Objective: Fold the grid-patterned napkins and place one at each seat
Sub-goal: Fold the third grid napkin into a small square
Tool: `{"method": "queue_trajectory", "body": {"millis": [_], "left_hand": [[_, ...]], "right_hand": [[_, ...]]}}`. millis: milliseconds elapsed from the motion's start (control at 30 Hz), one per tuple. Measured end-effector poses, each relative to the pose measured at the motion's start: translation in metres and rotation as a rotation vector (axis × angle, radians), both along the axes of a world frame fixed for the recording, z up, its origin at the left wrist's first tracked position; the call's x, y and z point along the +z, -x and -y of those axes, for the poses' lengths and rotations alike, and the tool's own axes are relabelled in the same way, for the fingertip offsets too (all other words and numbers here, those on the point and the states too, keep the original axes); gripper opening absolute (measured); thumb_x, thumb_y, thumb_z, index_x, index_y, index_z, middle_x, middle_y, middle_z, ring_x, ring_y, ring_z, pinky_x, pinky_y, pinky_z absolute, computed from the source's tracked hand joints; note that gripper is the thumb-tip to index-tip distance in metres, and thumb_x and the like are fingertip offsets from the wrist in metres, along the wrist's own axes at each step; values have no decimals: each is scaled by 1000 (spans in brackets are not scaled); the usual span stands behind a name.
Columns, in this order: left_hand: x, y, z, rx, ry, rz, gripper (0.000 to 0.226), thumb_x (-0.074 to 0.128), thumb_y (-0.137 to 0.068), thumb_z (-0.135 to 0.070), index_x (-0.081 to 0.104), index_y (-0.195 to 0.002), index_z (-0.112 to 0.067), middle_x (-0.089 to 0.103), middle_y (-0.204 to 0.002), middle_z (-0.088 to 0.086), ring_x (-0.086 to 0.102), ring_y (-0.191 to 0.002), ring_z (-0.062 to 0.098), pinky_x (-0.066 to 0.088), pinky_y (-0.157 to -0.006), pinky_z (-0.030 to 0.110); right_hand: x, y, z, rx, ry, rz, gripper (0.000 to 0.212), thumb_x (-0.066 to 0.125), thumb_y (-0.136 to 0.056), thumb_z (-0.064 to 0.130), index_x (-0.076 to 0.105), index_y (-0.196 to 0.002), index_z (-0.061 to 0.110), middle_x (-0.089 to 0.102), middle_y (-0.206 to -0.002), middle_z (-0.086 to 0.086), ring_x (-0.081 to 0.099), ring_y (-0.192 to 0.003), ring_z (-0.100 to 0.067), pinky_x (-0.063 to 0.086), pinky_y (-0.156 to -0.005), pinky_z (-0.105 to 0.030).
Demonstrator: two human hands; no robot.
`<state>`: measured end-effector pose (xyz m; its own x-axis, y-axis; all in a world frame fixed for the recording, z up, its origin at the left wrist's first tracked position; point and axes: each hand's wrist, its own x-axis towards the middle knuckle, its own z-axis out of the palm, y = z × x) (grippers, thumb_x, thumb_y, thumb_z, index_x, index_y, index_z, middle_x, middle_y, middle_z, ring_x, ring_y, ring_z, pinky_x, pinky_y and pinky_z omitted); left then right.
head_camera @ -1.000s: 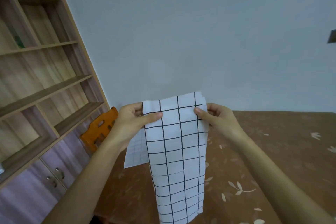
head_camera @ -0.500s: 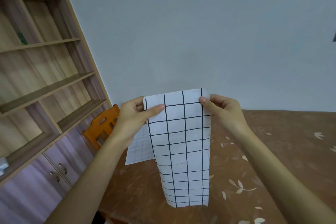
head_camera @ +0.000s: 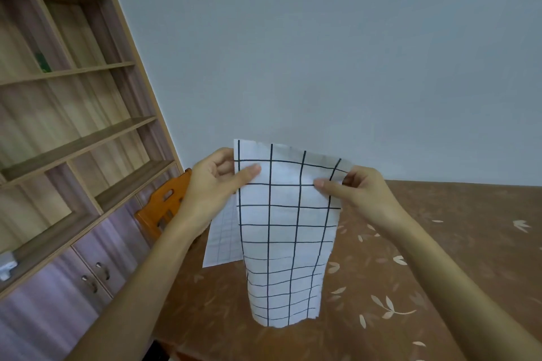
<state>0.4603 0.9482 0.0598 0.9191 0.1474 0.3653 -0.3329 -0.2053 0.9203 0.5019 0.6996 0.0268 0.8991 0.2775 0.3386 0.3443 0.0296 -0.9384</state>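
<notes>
While the left hand and right hand each pinch a top corner with their fingers, the grid-patterned napkin hangs above the tabletop near its left edge.

The left hand and right hand pinch the top corners of a grid-patterned napkin, thumbs on its near face. From the grip it hangs down over the brown leaf-patterned table. Below the left hand, a second grid napkin lies partly behind it. An orange chair stands left of the grip, with wooden shelves beyond.
</notes>
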Motion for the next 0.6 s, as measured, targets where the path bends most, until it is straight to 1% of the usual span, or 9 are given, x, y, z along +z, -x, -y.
{"method": "queue_trajectory", "body": {"millis": [67, 100, 200, 300, 367, 400, 467, 533, 600], "left_hand": [[-9, -1, 2, -91, -46, -59, 34, 74, -84, -8, 66, -117, -13, 77, -110, -1, 74, -102, 16, 60, -83, 26], [-15, -1, 3, -112, -76, -82, 33, 73, -86, -7, 66, -118, -13, 77, -110, -1, 74, -102, 17, 61, -83, 27], [-26, -6, 5, -73, -131, -83, 24, 69, -89, -13, 70, -114, -10, 78, -105, 4, 75, -100, 22, 62, -86, 36], [-26, -8, 12, -40, -133, -34, 21, 69, -91, -14, 72, -110, -9, 79, -99, 6, 76, -93, 20, 59, -71, 22], [-26, -12, 15, -29, -146, -12, 20, 69, -91, -17, 72, -109, -8, 79, -96, 13, 73, -82, 17, 53, -64, 15], [-26, -13, 17, -35, -149, -13, 21, 68, -91, -18, 72, -108, -7, 77, -95, 18, 71, -77, 15, 52, -62, 14], [-26, -15, 19, -66, -150, -34, 21, 66, -93, -21, 72, -106, -5, 73, -92, 27, 69, -73, 12, 52, -61, 15], [-25, -17, 20, -103, -155, -55, 15, 63, -95, -22, 74, -100, -14, 71, -87, 27, 70, -74, 14, 56, -62, 19], [-24, -17, 21, -131, -159, -50, 18, 59, -97, -19, 75, -89, -19, 72, -84, 24, 73, -75, 18, 58, -63, 22]], "right_hand": [[2, -1, 3, -8, -62, 40, 17, 72, -88, 7, 75, -75, 18, 58, -49, 19, 53, -48, 4, 41, -54, -8], [1, -3, 5, -13, -69, 51, 16, 72, -89, 6, 74, -76, 16, 58, -49, 19, 53, -49, 5, 40, -55, -6], [1, -7, 11, -30, -74, 35, 30, 73, -88, 8, 72, -64, 24, 59, -51, 16, 51, -48, 2, 40, -53, -8], [0, -7, 20, 41, -27, 23, 7, 74, -88, 14, 77, -90, 20, 73, -72, 10, 67, -67, -6, 50, -64, -14], [-4, -6, 26, 41, 38, 35, 7, 73, -89, 17, 76, -95, 15, 73, -73, 7, 67, -68, -8, 49, -65, -16], [-5, -6, 28, 9, 68, 51, 11, 72, -90, 21, 75, -93, 11, 67, -67, 0, 60, -63, -11, 46, -62, -21], [-9, -7, 32, -61, 95, 87, 42, 71, -90, 35, 65, -92, -7, 45, -67, -24, 39, -62, -20, 33, -63, -29], [-10, -8, 36, -107, 91, 112, 61, 71, -88, 46, 57, -88, -13, 39, -71, -31, 33, -66, -23, 29, -66, -35], [-6, -7, 39, -80, 70, 107, 42, 70, -91, 39, 67, -83, -2, 46, -70, -29, 40, -68, -25, 31, -69, -35]]}}
